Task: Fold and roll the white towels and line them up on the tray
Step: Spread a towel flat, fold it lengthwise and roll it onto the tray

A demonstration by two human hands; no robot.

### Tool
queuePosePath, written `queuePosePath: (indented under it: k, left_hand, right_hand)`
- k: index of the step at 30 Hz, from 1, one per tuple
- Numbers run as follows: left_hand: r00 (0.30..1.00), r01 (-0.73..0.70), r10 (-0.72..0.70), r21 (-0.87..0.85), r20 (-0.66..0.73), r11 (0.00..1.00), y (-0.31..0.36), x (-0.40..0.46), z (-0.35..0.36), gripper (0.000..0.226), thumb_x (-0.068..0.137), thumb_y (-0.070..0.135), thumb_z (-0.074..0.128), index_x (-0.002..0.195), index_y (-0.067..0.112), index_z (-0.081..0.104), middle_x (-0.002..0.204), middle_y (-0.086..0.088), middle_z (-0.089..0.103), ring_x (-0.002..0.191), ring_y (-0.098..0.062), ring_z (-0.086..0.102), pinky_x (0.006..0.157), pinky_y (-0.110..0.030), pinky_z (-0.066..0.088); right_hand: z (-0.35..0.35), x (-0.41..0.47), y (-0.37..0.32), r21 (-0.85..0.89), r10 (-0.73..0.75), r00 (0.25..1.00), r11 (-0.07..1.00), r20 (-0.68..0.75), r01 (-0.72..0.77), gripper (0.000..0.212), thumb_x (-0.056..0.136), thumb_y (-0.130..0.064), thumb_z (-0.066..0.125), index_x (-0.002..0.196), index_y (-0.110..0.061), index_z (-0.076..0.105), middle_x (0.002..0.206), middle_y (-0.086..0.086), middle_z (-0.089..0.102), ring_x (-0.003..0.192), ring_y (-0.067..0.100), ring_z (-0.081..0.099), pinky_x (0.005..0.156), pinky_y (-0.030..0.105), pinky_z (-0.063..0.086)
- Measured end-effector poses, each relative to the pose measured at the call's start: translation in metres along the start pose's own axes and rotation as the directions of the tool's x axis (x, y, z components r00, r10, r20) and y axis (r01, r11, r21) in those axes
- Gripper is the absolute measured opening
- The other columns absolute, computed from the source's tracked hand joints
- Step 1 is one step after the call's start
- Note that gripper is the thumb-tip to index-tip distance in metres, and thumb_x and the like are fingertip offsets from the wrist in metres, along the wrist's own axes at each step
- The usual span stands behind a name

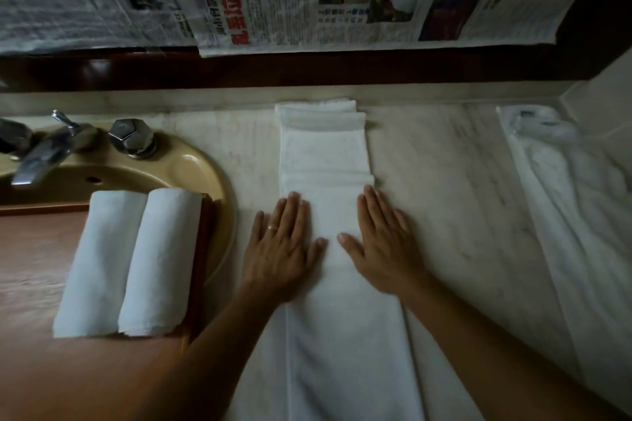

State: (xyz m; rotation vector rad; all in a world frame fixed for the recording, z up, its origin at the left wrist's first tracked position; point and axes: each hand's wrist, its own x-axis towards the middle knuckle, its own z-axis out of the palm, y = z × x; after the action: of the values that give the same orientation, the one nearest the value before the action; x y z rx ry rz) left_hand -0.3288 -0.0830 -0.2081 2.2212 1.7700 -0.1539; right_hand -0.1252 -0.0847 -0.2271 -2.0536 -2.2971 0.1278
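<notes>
The folded towel (pixel 325 161) lies as a long strip on the marble counter (pixel 444 174). The left hand (pixel 284 243) and right hand (pixel 383 243) press flat on it, fingers straight, gripping nothing. Two rolled towels (pixel 130 263) lie side by side, touching, on the wooden tray (pixel 34 267) over the sink (pixel 191 164).

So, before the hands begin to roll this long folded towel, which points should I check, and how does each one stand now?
1. Folded towel lies as a straight strip: ok.
2. Left hand flat on it: ok.
3. Right hand flat on it: ok.
4. Towel's near end: out of frame, cannot tell.
5. Tray has room left of the two rolled towels: ok.
6. Loose towel lies apart from the strip: ok.
</notes>
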Motion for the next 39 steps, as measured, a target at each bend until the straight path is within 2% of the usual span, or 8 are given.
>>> queuePosePath:
  k: [3,8,17,22,26,28,33,39]
  left_hand:
    - [1.000,0.014,-0.015,0.008,0.015,1.000,0.003,0.005,-0.005,0.074,0.099,0.063,0.001,0.154,0.018,-0.023,0.160,-0.003,-0.030,0.149,-0.018,-0.024,0.123,-0.045,-0.012]
    - [0.999,-0.044,0.043,-0.056,-0.022,0.997,0.031,-0.078,0.016,0.072,0.101,0.063,0.005,0.154,0.021,-0.020,0.159,0.000,-0.031,0.148,-0.019,-0.028,0.119,-0.040,-0.021]
    - [1.000,-0.023,0.023,0.005,0.010,1.000,0.021,-0.045,0.016,0.074,0.099,0.064,0.000,0.152,0.019,-0.026,0.158,-0.004,-0.035,0.148,-0.020,-0.029,0.122,-0.044,-0.016]
    - [0.996,-0.070,0.069,-0.027,-0.049,0.997,0.032,-0.108,0.043,0.072,0.104,0.060,0.020,0.157,0.011,0.025,0.164,-0.011,0.019,0.150,-0.027,0.021,0.116,-0.046,0.010]
    - [0.998,-0.042,0.042,0.015,-0.038,0.999,0.027,-0.071,0.030,0.075,0.100,0.064,0.003,0.157,0.019,-0.015,0.161,-0.003,-0.028,0.151,-0.021,-0.020,0.120,-0.041,-0.017]
    - [0.999,-0.043,0.043,0.021,-0.031,0.999,0.032,-0.073,0.026,0.077,0.095,0.066,-0.004,0.153,0.019,-0.023,0.158,-0.004,-0.034,0.148,-0.022,-0.028,0.118,-0.045,-0.019]
    - [0.994,-0.109,0.107,-0.040,-0.035,0.993,0.044,-0.154,0.052,0.071,0.102,0.060,0.026,0.155,0.012,0.030,0.163,-0.011,0.021,0.149,-0.029,0.026,0.114,-0.050,0.015]
    - [0.995,-0.097,0.097,-0.007,-0.024,0.995,0.042,-0.157,0.058,0.073,0.102,0.063,0.016,0.160,0.018,0.014,0.167,-0.004,0.005,0.153,-0.023,0.009,0.117,-0.049,0.007]
  right_hand:
    - [-0.002,0.011,-0.006,0.004,0.043,0.999,0.999,-0.001,-0.043,0.083,0.094,-0.064,0.022,0.153,-0.005,0.030,0.163,0.011,0.019,0.149,0.025,0.022,0.115,0.045,0.029]
    - [0.001,-0.079,-0.013,0.037,0.008,1.000,0.999,0.012,-0.009,0.080,0.098,-0.064,0.020,0.154,-0.008,0.027,0.164,0.009,0.015,0.151,0.023,0.019,0.114,0.044,0.027]
    - [-0.001,-0.047,-0.015,0.040,0.059,0.998,0.998,-0.038,-0.058,0.077,0.097,-0.060,0.032,0.151,-0.006,0.035,0.161,0.012,0.025,0.147,0.025,0.029,0.112,0.047,0.033]
    - [0.006,-0.118,-0.012,0.038,-0.026,0.999,0.999,0.026,0.025,0.079,0.098,-0.064,0.023,0.155,-0.008,0.026,0.165,0.008,0.014,0.152,0.021,0.013,0.115,0.044,0.023]
    - [0.001,-0.073,-0.005,0.003,0.005,0.999,1.000,0.037,-0.005,0.081,0.097,-0.066,0.022,0.156,-0.011,0.022,0.165,0.006,0.010,0.152,0.020,0.011,0.117,0.047,0.022]
    - [-0.002,-0.075,-0.008,0.013,0.033,0.997,0.999,0.067,-0.034,0.081,0.097,-0.065,0.019,0.157,-0.011,0.019,0.166,0.006,0.006,0.152,0.019,0.008,0.119,0.047,0.020]
    - [0.001,-0.164,-0.013,0.024,0.010,0.998,1.000,0.055,-0.011,0.081,0.097,-0.066,0.025,0.155,-0.009,0.026,0.165,0.007,0.012,0.151,0.021,0.015,0.115,0.044,0.019]
    - [-0.002,-0.164,-0.010,0.018,0.021,0.997,1.000,0.080,-0.023,0.085,0.096,-0.069,0.016,0.156,-0.010,0.022,0.165,0.005,0.008,0.152,0.019,0.008,0.116,0.045,0.015]
